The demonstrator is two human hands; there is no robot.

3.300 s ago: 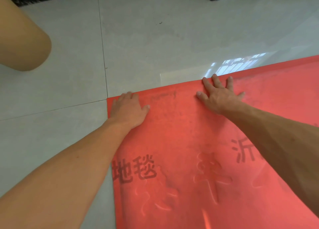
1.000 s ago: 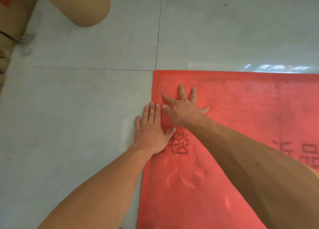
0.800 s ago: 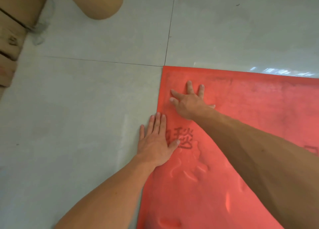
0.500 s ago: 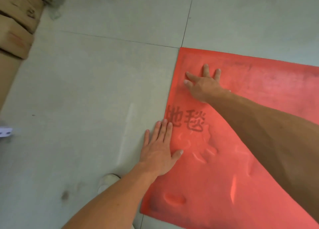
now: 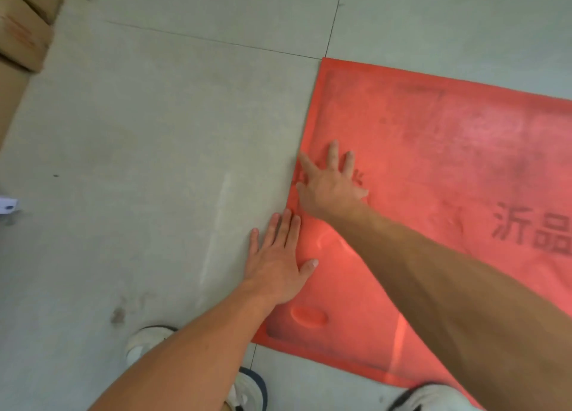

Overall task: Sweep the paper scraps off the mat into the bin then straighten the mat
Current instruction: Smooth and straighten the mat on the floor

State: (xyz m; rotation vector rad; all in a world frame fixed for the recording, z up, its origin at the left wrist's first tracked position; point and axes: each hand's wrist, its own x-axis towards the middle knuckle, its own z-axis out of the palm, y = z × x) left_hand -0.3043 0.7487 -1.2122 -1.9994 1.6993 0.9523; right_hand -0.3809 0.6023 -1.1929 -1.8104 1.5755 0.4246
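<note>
A red mat with dark printed characters lies flat on the pale tiled floor. Its left edge runs along a tile seam. My left hand presses flat across that left edge, fingers straight, partly on the floor and partly on the mat. My right hand lies flat on the mat just inside the same edge, fingers spread, a little farther from me than the left hand. I see no paper scraps on the mat, and no bin is in view.
Cardboard boxes stand at the far left. A small white object lies at the left edge of the floor. My white shoes are near the mat's front left corner and near its front edge.
Both hands have slid toward me along the mat's left edge, and my right hand has come closer to the left. My view has tilted down, so my shoes now show.
</note>
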